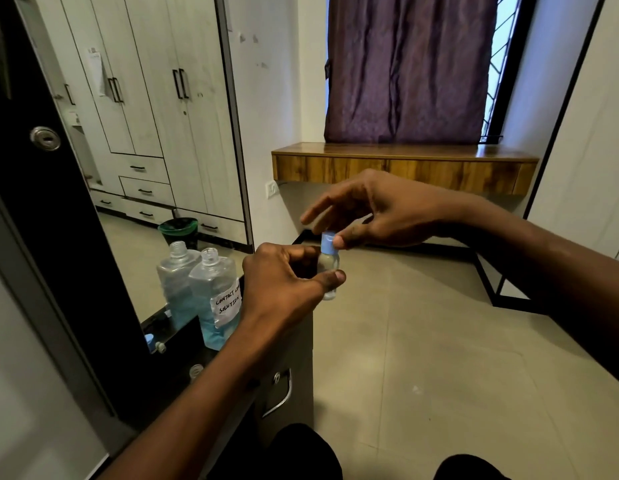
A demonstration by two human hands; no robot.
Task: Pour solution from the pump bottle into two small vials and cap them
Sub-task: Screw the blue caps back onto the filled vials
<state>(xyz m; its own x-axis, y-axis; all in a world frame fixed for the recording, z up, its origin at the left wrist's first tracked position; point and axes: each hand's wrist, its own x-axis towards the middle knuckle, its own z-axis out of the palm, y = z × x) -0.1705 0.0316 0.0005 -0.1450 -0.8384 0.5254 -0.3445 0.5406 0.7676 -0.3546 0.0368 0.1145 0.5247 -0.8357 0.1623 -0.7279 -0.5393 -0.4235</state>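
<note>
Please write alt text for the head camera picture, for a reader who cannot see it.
A person's left hand holds a small clear vial while the right hand pinches its blue cap. An open bottle of blue solution stands beside a mirror.

A dark purple curtain [408,67] covers most of the window [502,46], and daylight shows through a grille at its right edge above a wall-mounted wooden shelf [398,166] with drawer fronts. The walls [266,98] are white and the floor [422,341] is laid in pale beige tiles. At left, a tall mirror [135,254] reflects a light wood-grain wardrobe [145,81] with black handles and drawers.
</note>
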